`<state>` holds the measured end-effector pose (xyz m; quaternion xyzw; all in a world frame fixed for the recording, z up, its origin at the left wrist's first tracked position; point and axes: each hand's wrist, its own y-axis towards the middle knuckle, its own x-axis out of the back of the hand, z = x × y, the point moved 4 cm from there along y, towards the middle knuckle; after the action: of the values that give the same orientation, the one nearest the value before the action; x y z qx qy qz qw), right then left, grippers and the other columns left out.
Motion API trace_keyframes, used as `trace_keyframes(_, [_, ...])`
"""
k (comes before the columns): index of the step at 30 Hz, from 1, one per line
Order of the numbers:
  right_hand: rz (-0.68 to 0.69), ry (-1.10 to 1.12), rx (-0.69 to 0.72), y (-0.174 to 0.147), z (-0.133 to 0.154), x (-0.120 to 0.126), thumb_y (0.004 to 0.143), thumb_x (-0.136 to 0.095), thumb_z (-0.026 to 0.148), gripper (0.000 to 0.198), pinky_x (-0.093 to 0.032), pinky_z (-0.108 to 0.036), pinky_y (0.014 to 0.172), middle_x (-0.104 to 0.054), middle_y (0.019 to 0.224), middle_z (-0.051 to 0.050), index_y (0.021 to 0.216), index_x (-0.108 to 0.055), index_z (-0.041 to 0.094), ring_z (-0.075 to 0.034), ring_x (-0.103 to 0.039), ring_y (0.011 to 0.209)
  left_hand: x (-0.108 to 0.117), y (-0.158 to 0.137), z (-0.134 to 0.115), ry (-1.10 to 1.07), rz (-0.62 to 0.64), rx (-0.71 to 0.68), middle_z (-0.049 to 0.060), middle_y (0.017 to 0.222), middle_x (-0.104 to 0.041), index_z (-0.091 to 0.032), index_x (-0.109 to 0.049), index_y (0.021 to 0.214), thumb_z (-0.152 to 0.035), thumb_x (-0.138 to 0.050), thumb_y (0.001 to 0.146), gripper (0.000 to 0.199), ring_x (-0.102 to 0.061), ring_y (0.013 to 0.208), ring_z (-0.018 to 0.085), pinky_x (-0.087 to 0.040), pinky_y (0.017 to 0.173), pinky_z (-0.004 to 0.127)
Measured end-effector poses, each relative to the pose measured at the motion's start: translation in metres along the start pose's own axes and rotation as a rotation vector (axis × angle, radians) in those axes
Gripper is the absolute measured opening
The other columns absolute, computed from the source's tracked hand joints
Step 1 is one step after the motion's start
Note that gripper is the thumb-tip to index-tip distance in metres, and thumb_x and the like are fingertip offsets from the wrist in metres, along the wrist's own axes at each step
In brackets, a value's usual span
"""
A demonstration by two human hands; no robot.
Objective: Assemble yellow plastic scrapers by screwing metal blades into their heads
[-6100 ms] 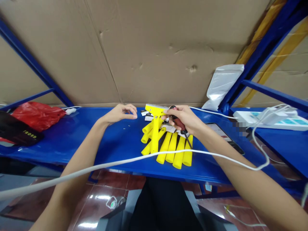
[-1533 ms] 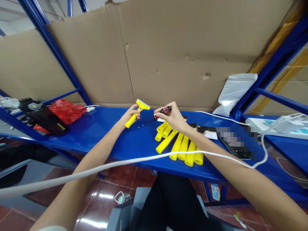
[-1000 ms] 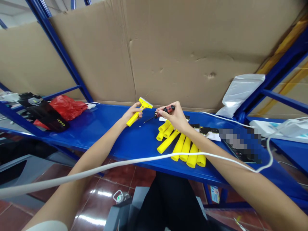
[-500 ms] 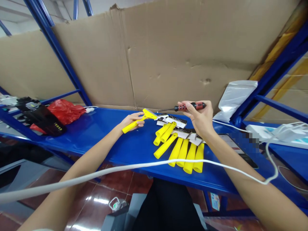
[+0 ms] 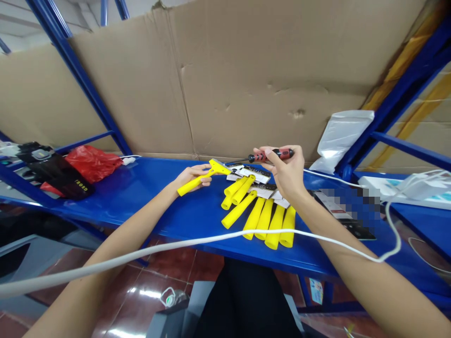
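My left hand (image 5: pixel 193 179) is closed around the yellow handle of a scraper (image 5: pixel 218 167), its wide head pointing up and to the right. In my right hand (image 5: pixel 289 171) is a screwdriver (image 5: pixel 271 155) with a red and black handle, held nearly level. Its shaft points left and the tip is close to the scraper's head; whether they touch I cannot tell. Just below, several yellow-handled scrapers (image 5: pixel 239 209) lie fanned out on the blue table (image 5: pixel 148 188), with black and white cards (image 5: pixel 254 174) at their heads.
A white cable (image 5: pixel 197 243) crosses in front of the table. At left lie a black bottle (image 5: pixel 56 171) and a red plastic bag (image 5: pixel 94 163). To the right are a white plastic bag (image 5: pixel 343 138), a dark flat device (image 5: pixel 359 229) and a white box (image 5: pixel 380 188). Cardboard (image 5: pixel 239 80) stands behind.
My right hand and the screwdriver have shifted slightly left, bringing the tip nearer the scraper. My left hand stays almost in place; the view has moved a little.
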<state>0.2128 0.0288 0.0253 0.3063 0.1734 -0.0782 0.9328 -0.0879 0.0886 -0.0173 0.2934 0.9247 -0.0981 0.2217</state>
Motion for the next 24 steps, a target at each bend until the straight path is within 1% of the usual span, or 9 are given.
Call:
trace_keyframes(6, [0.015,-0.014,-0.022,-0.0047,-0.0002,-0.0029,0.087,-0.096,0.046,0.063,-0.073,-0.055,0.104,-0.087,0.110,0.002,0.106,-0.038,0.034,-0.029,-0.088,0.114,0.0026,0.0004,-0.0011,0.030,-0.031,-0.003,0.026,0.124,-0.080,-0.010,-0.071,0.121,-0.004,-0.073,0.086,0.036,-0.055,0.054,0.009,-0.045,0.057,0.028])
trace_keyframes(11, [0.030,-0.033,-0.032,-0.0066,-0.0021,-0.0041,0.087,-0.097,0.049,0.065,-0.072,-0.055,0.105,-0.087,0.111,0.003,0.106,-0.037,0.034,-0.029,-0.087,0.115,-0.0002,0.0005,0.0000,0.026,-0.026,0.000,0.024,0.122,-0.081,-0.011,-0.072,0.121,-0.002,-0.073,0.083,0.038,-0.053,0.053,0.008,-0.047,0.057,0.027])
trace_keyframes(17, [0.052,-0.042,-0.012,-0.0065,-0.0068,-0.0045,0.089,-0.094,0.046,0.062,-0.071,-0.059,0.105,-0.086,0.111,0.001,0.106,-0.035,0.035,-0.030,-0.087,0.116,-0.0008,0.0009,0.0011,0.020,-0.031,-0.007,0.022,0.116,-0.081,-0.010,-0.073,0.118,-0.003,-0.074,0.083,0.035,-0.052,0.052,0.008,-0.045,0.057,0.028])
trace_keyframes(24, [0.081,-0.108,-0.003,-0.0084,-0.0091,-0.0040,0.095,-0.089,0.045,0.058,-0.073,-0.054,0.102,-0.085,0.115,-0.001,0.109,-0.034,0.035,-0.029,-0.086,0.118,0.0005,0.0010,0.0015,0.027,-0.048,-0.004,0.019,0.112,-0.082,-0.012,-0.072,0.116,-0.003,-0.074,0.082,0.036,-0.052,0.052,0.008,-0.043,0.057,0.028])
